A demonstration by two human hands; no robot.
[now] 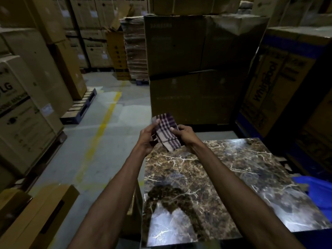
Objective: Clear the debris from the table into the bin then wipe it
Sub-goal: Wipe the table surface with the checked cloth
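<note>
A folded checked cloth (166, 131), white with dark purple stripes, is held up in the air just beyond the far left corner of the table. My left hand (149, 135) grips its left side with the thumb on top. My right hand (183, 134) pinches its right edge. The dark marble-patterned table (224, 177) lies below and to the right of my arms, its glossy top showing no debris. The blue bin (318, 189) peeks out past the table's right edge.
Tall cardboard boxes (194, 69) stand right behind the table and more on the right (287, 78). Stacked boxes on pallets (27, 105) line the left. A grey floor aisle with a yellow line (102, 126) runs between. A flat carton (36, 218) lies near left.
</note>
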